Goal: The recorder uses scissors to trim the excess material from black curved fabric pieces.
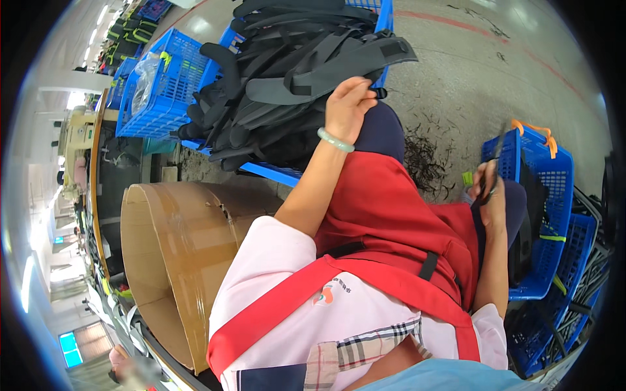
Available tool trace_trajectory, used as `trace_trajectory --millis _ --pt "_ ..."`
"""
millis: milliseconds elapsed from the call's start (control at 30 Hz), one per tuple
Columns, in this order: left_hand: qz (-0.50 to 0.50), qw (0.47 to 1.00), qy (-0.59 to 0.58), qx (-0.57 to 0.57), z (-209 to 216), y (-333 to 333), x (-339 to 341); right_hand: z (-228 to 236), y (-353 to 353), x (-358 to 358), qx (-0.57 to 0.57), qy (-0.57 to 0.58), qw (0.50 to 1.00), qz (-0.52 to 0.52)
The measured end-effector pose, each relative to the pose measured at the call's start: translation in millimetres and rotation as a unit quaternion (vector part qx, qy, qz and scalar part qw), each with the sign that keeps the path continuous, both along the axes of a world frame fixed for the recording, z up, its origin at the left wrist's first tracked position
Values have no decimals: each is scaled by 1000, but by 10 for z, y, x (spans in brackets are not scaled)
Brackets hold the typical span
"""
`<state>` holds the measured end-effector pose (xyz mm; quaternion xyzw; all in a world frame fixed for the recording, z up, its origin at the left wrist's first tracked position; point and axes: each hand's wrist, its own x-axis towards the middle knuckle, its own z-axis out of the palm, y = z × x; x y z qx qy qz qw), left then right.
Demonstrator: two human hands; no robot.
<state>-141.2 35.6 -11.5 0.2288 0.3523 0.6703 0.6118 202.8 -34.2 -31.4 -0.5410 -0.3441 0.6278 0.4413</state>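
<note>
My left hand (345,112), with a pale green bangle on its wrist, is closed in a pinch at the lower edge of a dark grey padded strap (326,70). A small black end piece (378,93) sticks out beyond its fingertips. The strap lies across a heap of similar black straps (261,120) in a large blue crate. Over on the right, beside my knee, my right hand (489,192) grips a pair of scissors (499,146), blades pointing away from me. Its fingers wrap the dark handles.
Black thread and strap trimmings (427,163) litter the floor between my knees. An open cardboard box (189,260) stands close on my left. Blue baskets (163,81) sit at the far left; another blue basket (561,189) with an orange handle stands by my right leg.
</note>
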Motion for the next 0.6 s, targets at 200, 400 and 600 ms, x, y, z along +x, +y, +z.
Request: trace_trajectory --millis 200,400,600 --pt "103 962 -198 -159 -362 -91 -597 -109 74 7 26 -95 987 129" --pt "73 960 -269 -31 -365 319 -751 -220 126 29 -17 -178 982 61" --pt "-180 924 -292 167 307 489 -153 17 163 154 9 -80 996 50"
